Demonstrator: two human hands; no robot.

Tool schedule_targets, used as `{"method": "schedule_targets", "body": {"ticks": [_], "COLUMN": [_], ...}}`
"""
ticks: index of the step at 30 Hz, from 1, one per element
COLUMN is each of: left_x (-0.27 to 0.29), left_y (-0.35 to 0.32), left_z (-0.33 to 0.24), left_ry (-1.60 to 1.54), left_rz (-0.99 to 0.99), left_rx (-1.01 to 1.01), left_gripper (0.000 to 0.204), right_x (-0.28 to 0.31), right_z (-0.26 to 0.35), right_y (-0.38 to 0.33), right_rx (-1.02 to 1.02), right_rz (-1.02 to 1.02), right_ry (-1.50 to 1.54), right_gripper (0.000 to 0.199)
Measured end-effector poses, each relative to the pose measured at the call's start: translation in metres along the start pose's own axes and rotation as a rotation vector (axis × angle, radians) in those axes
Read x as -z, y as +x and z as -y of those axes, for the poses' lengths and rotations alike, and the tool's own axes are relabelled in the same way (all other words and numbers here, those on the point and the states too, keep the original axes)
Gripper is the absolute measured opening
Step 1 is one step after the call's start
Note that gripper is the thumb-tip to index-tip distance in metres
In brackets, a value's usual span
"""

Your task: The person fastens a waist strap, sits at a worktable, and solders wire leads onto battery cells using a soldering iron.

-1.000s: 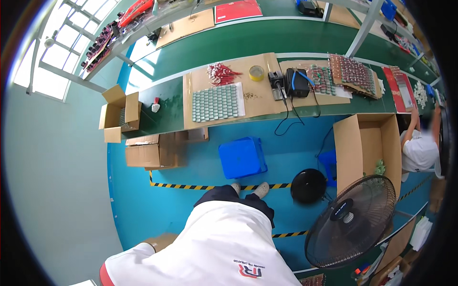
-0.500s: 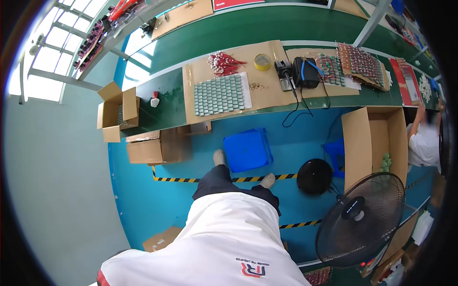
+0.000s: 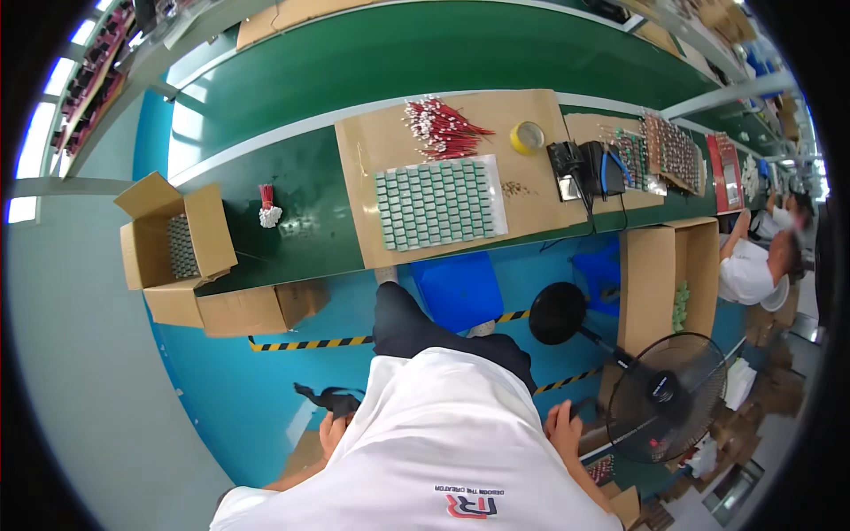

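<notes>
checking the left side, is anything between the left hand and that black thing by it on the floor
Nothing visible. The left hand sits low beside the white shirt, and the black floppy object on the blue floor lies just above the hand in the picture. Whether they touch cannot be told.

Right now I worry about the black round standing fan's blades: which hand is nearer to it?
Right. The right hand hangs just left of the black standing fan; the left hand is beyond the torso.
</notes>
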State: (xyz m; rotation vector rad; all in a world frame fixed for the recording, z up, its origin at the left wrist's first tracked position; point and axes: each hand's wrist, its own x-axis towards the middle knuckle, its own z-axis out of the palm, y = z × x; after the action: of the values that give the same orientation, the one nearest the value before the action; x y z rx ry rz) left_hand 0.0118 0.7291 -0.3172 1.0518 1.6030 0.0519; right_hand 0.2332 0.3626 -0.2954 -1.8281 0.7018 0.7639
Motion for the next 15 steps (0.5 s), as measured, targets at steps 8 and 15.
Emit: {"method": "schedule_targets", "body": {"ticks": [8,15], "left_x": [-0.087,-0.204], "left_y": [0.045,0.044], "left_z": [-0.071,-0.092], "left_ry": [-0.178,0.167], "left_rz": [0.347,0.557], "left_rx": [0.061,0.114], "left_gripper": [0.018,0.033], "right_x": [-0.103,-0.14], "right_z": [0.115,0.138], "right_y": [0.087,0.197], "right_rx": [0.299,0.349], "right_rz": [-0.012,0.554], "right_ry": [-0.371,-0.644], "right_gripper": [0.038,0.038]}}
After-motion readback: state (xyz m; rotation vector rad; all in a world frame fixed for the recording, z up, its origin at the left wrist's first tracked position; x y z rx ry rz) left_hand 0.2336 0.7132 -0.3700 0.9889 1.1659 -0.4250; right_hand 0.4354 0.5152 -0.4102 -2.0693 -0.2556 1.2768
